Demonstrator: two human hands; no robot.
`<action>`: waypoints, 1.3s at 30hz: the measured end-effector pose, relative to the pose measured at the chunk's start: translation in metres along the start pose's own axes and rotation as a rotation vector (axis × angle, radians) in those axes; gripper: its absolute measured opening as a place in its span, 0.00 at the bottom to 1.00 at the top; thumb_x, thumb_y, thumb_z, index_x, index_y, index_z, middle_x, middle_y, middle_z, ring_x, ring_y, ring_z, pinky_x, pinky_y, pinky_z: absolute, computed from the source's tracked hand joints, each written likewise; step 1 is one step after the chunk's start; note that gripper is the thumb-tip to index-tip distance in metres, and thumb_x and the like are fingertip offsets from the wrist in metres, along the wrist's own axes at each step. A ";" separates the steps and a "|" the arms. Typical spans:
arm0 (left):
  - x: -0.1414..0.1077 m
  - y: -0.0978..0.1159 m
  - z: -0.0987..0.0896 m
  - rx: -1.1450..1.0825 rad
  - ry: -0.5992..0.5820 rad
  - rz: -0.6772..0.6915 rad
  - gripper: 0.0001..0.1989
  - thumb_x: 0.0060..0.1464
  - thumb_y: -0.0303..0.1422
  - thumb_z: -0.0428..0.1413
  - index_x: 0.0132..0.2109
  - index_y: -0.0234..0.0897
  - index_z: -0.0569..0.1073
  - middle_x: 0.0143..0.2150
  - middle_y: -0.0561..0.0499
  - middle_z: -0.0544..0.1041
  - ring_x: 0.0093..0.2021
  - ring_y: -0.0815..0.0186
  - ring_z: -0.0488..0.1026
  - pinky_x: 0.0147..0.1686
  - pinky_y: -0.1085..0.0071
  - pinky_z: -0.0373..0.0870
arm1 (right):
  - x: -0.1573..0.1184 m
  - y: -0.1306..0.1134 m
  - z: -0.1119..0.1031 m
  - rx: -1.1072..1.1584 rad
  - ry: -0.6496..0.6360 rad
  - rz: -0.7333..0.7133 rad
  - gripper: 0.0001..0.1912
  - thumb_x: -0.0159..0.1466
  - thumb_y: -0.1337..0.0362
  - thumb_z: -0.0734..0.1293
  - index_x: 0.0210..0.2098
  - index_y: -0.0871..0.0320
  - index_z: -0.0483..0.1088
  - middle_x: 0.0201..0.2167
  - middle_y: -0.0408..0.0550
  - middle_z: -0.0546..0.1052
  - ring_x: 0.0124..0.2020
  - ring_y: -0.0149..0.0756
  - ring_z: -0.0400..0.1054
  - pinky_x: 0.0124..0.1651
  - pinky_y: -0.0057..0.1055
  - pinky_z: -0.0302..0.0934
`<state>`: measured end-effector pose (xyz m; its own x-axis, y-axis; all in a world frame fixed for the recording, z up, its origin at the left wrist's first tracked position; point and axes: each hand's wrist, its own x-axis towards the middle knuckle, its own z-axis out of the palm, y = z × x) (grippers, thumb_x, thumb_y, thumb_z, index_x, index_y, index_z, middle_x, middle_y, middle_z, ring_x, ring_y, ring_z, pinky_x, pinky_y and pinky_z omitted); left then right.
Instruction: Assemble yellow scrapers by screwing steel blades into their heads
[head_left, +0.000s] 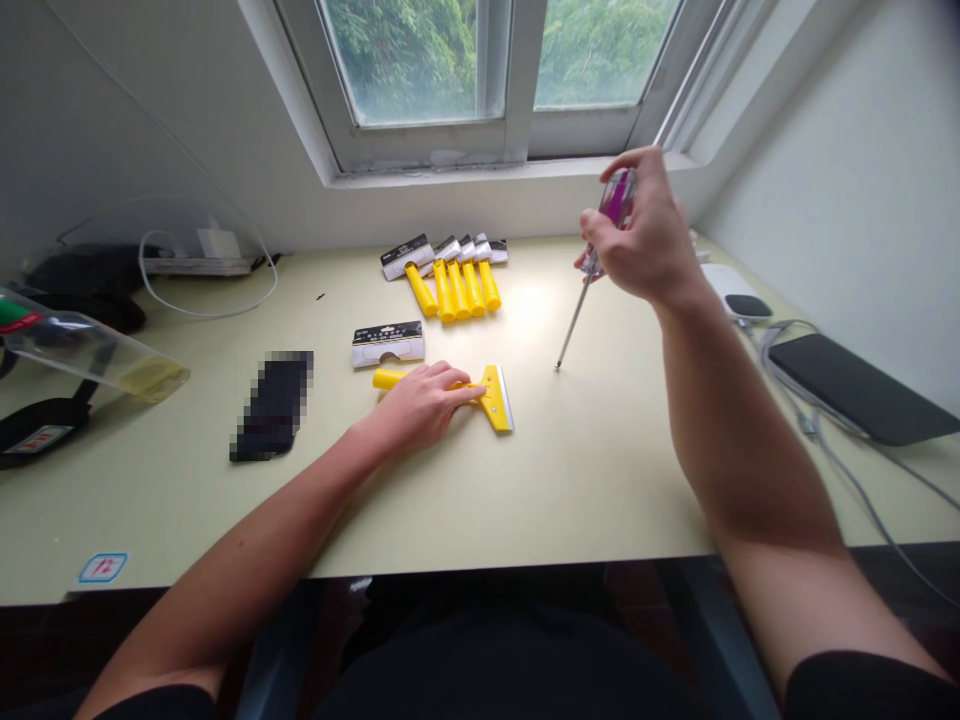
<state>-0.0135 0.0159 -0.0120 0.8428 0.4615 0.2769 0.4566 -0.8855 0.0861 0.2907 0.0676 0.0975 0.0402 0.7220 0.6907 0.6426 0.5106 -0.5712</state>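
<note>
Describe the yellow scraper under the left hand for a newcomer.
Below the window, on the pale desk, find the row of yellow-handled scrapers. Nearer, under the left hand, lies a yellow scraper, the only one with its blade bare of card packaging.

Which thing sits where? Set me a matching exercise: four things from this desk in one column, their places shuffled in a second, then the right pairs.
Things:
1. Purple-handled screwdriver
2. Yellow scraper
3. Packaged yellow scrapers
4. Dark flat device

Places:
A. In a row at the desk's far edge
B. Held up in the right hand
C. At the desk's right side
D. Under the left hand

Pairs: 1-B, 2-D, 3-A, 4-C
</note>
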 end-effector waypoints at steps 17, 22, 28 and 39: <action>0.023 0.014 -0.008 -0.034 0.103 -0.112 0.13 0.63 0.32 0.52 0.52 0.37 0.76 0.46 0.45 0.78 0.45 0.59 0.71 0.44 0.62 0.69 | -0.003 -0.008 -0.023 0.068 -0.042 0.065 0.20 0.64 0.48 0.64 0.54 0.39 0.57 0.37 0.45 0.74 0.27 0.38 0.69 0.31 0.43 0.72; 0.091 0.034 -0.002 -0.189 -0.016 -0.229 0.20 0.61 0.39 0.55 0.57 0.34 0.73 0.43 0.45 0.79 0.44 0.59 0.74 0.44 0.64 0.69 | 0.001 -0.018 -0.027 0.073 -0.002 0.064 0.19 0.64 0.52 0.66 0.51 0.46 0.57 0.37 0.46 0.73 0.25 0.33 0.68 0.29 0.37 0.69; 0.149 0.033 0.022 -0.423 -0.103 -0.332 0.10 0.60 0.33 0.55 0.42 0.33 0.79 0.36 0.48 0.82 0.35 0.66 0.76 0.36 0.73 0.69 | 0.000 -0.026 -0.034 0.049 -0.012 0.045 0.18 0.67 0.53 0.63 0.52 0.48 0.55 0.35 0.45 0.72 0.23 0.29 0.67 0.29 0.32 0.67; 0.178 0.033 0.040 -0.251 -0.133 -0.195 0.10 0.59 0.40 0.58 0.39 0.38 0.78 0.38 0.47 0.80 0.44 0.58 0.75 0.39 0.68 0.69 | -0.013 -0.071 -0.065 -0.117 0.044 -0.048 0.13 0.66 0.55 0.63 0.50 0.43 0.60 0.39 0.45 0.71 0.25 0.37 0.70 0.27 0.39 0.69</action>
<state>0.1630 0.0705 0.0021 0.7838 0.6119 0.1062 0.5426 -0.7579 0.3622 0.2949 -0.0080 0.1581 0.0389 0.6754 0.7364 0.7296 0.4843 -0.4828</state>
